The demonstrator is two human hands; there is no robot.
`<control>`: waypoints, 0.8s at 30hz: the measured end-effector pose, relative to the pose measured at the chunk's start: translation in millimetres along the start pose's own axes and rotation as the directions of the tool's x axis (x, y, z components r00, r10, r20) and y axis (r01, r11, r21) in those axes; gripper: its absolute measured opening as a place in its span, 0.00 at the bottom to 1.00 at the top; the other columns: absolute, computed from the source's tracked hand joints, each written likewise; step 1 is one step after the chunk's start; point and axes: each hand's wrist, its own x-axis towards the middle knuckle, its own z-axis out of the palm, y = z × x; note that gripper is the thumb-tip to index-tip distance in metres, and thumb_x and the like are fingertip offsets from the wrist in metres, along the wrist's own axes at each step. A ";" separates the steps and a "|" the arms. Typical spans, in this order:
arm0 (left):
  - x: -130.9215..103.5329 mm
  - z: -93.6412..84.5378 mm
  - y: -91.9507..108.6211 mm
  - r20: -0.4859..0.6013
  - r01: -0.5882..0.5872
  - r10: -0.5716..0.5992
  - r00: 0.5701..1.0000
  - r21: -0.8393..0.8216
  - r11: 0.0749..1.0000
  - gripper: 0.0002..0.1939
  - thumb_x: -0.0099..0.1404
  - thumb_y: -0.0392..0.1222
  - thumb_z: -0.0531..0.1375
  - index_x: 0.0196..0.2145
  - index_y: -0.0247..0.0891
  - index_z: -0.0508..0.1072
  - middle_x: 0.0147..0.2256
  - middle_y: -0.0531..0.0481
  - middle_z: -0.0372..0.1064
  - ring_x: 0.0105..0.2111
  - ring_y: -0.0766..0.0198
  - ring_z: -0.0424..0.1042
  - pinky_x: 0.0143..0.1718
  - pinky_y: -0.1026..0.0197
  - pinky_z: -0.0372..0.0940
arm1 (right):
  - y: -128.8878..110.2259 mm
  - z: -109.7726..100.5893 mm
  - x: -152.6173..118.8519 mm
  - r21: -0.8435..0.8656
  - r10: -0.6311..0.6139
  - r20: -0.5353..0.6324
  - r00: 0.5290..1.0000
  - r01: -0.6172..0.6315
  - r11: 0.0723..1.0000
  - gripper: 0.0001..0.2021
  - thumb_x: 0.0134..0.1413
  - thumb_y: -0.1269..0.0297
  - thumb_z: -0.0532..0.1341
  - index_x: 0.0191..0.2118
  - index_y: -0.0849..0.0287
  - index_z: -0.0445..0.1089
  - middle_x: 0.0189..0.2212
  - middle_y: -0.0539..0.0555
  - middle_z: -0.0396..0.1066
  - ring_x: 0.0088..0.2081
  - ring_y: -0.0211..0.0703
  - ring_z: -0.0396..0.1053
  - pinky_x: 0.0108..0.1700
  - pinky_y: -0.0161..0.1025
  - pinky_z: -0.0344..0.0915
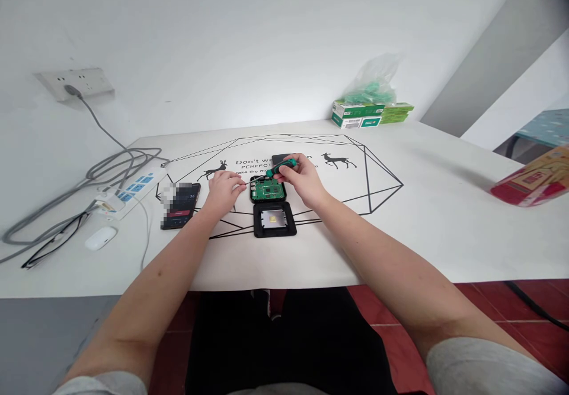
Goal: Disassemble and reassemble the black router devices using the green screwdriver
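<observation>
My right hand [303, 181] is closed around the green and black handle of a screwdriver [281, 168], whose thin shaft points left and slightly down. At the far end of that shaft, the fingertips of my left hand [224, 190] are pinched together. Whatever they grip there is too small to make out. Just below the shaft lies a small black case with a green circuit board [269, 191] inside. Nearer to me rests a black cover [288, 229] with a silver metal plate [273, 219] and a yellowish square on it.
A dark flat object [279, 159] lies behind the screwdriver, partly hidden. To the left are a phone [181, 205], a power strip [137, 190] with grey cables, a white earbud case [101, 238] and glasses [56, 241]. Green-white boxes [358, 114] and a red package [531, 178] are on the right.
</observation>
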 end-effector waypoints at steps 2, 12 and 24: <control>0.1 0.1 0.1 0.003 -0.011 0.011 1.000 -0.007 1.000 0.07 0.76 0.40 0.65 0.40 0.46 0.85 0.53 0.46 0.80 0.62 0.42 0.64 0.62 0.38 0.60 | -1.5 -0.1 -0.5 0.002 0.009 -0.005 1.000 -0.009 1.000 0.24 0.48 0.51 0.77 0.44 0.52 0.66 0.33 0.46 0.77 0.37 0.43 0.82 0.47 0.47 0.81; -0.7 1.2 0.8 0.034 -0.015 0.019 0.999 -0.133 0.991 0.08 0.75 0.41 0.63 0.36 0.44 0.81 0.54 0.46 0.79 0.61 0.44 0.65 0.67 0.37 0.59 | 0.3 -1.6 0.6 0.004 0.027 0.015 1.000 -0.027 1.000 0.27 0.47 0.48 0.78 0.46 0.52 0.67 0.34 0.47 0.77 0.37 0.42 0.81 0.47 0.47 0.79; -9.1 -4.4 28.8 0.238 -0.029 0.137 0.962 -0.406 0.913 0.06 0.70 0.44 0.66 0.33 0.44 0.81 0.55 0.47 0.78 0.62 0.47 0.69 0.67 0.39 0.63 | -3.8 -1.8 -4.6 -0.171 -0.330 0.136 0.934 0.350 0.921 0.39 0.60 0.29 0.64 0.69 0.42 0.60 0.54 0.57 0.76 0.49 0.51 0.77 0.54 0.54 0.79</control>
